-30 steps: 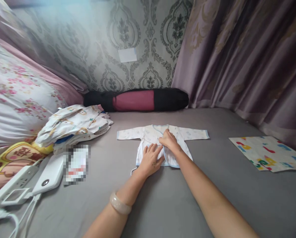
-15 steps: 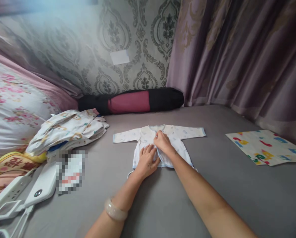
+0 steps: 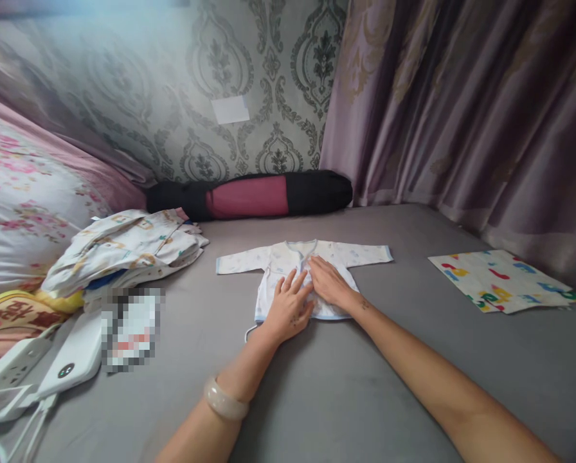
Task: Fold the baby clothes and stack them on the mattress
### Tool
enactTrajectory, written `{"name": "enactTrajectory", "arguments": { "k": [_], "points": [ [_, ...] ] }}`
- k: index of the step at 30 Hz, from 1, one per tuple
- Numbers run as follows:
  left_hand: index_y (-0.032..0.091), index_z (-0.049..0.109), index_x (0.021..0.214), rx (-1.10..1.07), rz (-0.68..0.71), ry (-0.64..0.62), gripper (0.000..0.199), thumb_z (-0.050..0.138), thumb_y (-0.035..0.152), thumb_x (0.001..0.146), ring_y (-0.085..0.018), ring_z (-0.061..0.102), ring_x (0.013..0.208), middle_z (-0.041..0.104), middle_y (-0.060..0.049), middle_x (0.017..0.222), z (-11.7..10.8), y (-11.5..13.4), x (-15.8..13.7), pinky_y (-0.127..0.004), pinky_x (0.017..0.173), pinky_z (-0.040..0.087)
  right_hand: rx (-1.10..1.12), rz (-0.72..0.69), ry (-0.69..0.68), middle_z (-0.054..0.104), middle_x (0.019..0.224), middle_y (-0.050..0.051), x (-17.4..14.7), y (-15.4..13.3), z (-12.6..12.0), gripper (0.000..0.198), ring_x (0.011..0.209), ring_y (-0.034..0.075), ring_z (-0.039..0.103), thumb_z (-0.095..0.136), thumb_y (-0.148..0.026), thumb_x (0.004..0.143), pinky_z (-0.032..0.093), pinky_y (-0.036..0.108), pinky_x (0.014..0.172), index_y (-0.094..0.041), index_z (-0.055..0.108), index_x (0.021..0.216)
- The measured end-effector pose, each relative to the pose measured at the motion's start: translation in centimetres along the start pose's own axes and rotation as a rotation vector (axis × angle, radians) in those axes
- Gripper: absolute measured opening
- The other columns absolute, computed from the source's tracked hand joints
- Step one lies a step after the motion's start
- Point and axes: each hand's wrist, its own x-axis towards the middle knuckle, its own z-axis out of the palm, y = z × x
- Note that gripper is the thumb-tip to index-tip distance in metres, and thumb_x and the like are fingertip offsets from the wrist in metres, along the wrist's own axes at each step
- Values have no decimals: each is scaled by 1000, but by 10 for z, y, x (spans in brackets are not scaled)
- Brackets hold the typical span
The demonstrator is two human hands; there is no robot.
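Note:
A small white baby shirt [image 3: 278, 265] with pale blue trim lies spread on the grey sheet, both sleeves stretched out sideways and the neckline facing away from me. My left hand [image 3: 290, 307] rests on the lower front of the shirt, fingers spread. Beside it, my right hand [image 3: 330, 281] lies flat on the right side of the front, its fingers pointing to the middle. Nothing is gripped in either hand. The two hands hide much of the shirt's front. A white tie string [image 3: 248, 332] sticks out by the lower left hem.
At left lie a pile of folded clothes [image 3: 128, 247], a white power bank [image 3: 73, 354], a power strip [image 3: 15, 366] and a blurred-out packet [image 3: 136, 331]. A patterned folded cloth [image 3: 500, 280] lies at right. A black and maroon roll [image 3: 249, 196] sits against the wall.
My right hand has gone from a pinch near the shirt's front edge to lying flat, a little lower and to the right. My left hand's fingers have spread more. The view has shifted slightly.

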Motion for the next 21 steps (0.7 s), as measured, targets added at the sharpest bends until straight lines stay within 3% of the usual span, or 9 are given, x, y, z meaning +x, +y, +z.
{"name": "enactTrajectory", "arguments": {
  "k": [3,7,10,12,14,16,21],
  "points": [
    [28,43,136,15,-5,-118,44,37,33,93,-28,22,141,35,-5,150,4,-2,0,-55,111,21,-60,-29,-55,29,151,14,-21,18,11,55,141,21,21,25,-35,97,15,40,115,-7,35,143],
    [26,40,138,31,-23,-129,46,35,33,93,-28,24,140,35,-5,150,7,-5,0,-53,112,21,-49,-54,-57,28,151,14,-36,43,6,60,141,22,21,31,-45,95,16,38,114,-9,37,142],
    [25,41,138,35,-20,-111,47,37,32,92,-29,25,139,38,-7,148,6,-4,0,-55,111,22,56,-54,2,49,139,10,-32,62,-12,47,129,18,42,30,-36,96,30,31,107,-15,51,132],
    [24,45,134,40,8,-74,44,39,30,91,-29,25,140,40,-8,146,4,-1,0,-54,112,21,46,46,138,61,122,10,-24,75,-24,39,115,17,53,32,-24,94,36,28,100,-15,59,120],
    [23,48,131,36,69,-43,41,38,30,93,-27,23,140,41,-8,146,2,1,0,-52,113,18,-35,91,177,64,112,10,-16,86,-32,33,107,18,55,41,-14,86,37,28,96,-14,64,109],
    [23,48,131,22,118,-51,40,35,34,94,-25,24,140,41,-8,145,1,3,0,-50,114,17,-105,60,115,65,106,8,-11,94,-36,31,102,19,55,44,-8,81,37,28,92,-15,66,102],
    [23,43,135,18,101,-123,44,32,38,95,-26,28,139,35,-10,149,5,2,1,-51,112,23,-234,-52,37,64,97,7,-9,101,-40,29,96,20,53,42,-8,83,35,29,86,-19,65,98]
  ]
}}
